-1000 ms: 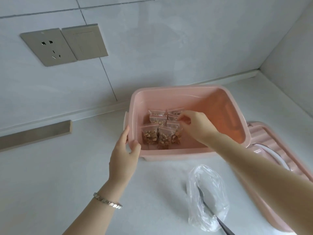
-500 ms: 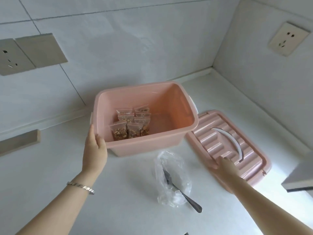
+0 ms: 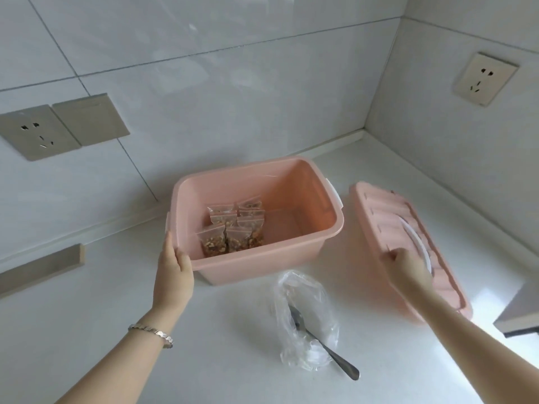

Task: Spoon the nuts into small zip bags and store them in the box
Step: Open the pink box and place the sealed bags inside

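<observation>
the left hand (image 3: 173,275) holds the near left corner of the pink box (image 3: 256,269): the thumb lies against the front rim and the index finger runs nearly straight up the left side, the two spread in a v around the corner; the other fingers are hidden behind the hand, so how they lie cannot be told. a bracelet (image 3: 151,333) sits on that wrist. the right hand (image 3: 408,269) grips the pink lid (image 3: 376,217) at its near edge, beside the white handle (image 3: 414,237), with the knuckles up and the fingers curled tightly together over the lid; the fingertips are hidden. the lid is just right of the box, apart from it, and looks blurred and tilted. the box stands open on the white counter (image 3: 116,287) near the wall. the zip bags (image 3: 233,228) of nuts are inside it, standing packed together in rows at the near left of the floor, touching one another. in front of the box, between the arms, a crumpled clear bag (image 3: 318,301) lies on the counter with a spoon (image 3: 329,352) in it, bowl inside and handle sticking out towards the near right.
</observation>
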{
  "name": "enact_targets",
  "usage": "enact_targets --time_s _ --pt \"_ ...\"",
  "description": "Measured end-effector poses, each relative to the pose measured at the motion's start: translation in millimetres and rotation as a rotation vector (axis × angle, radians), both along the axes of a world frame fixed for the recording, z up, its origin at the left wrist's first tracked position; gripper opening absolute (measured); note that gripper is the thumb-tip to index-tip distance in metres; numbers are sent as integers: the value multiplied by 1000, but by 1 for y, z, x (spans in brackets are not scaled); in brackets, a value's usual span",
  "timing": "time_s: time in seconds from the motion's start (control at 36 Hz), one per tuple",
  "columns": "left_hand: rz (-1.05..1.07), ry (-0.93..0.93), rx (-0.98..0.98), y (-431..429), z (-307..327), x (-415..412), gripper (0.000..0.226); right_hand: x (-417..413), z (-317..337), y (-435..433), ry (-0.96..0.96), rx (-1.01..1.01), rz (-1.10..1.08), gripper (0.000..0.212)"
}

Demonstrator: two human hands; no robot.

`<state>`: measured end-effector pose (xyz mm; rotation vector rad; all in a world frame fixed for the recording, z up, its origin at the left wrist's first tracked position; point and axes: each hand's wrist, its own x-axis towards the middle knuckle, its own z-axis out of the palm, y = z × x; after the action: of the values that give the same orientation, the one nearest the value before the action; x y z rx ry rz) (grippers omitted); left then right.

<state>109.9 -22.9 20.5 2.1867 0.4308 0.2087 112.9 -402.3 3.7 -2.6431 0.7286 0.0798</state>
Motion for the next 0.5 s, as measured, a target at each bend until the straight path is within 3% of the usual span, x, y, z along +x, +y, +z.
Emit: enact_targets --time_s 0.11,0.25,0.42,0.5 --pt "-1 -9 -1 0 -1 -1 48 4 43 7 -150 89 85 29" --pt "10 -10 -10 -1 1 -1 49 -4 82 48 -290 28 364 23" --pt "-19 -19 -64 2 3 -2 49 8 80 89 -430 -239 826 18" --pt "1 -22 -205 5 5 -3 44 15 68 108 -441 -297 991 22"
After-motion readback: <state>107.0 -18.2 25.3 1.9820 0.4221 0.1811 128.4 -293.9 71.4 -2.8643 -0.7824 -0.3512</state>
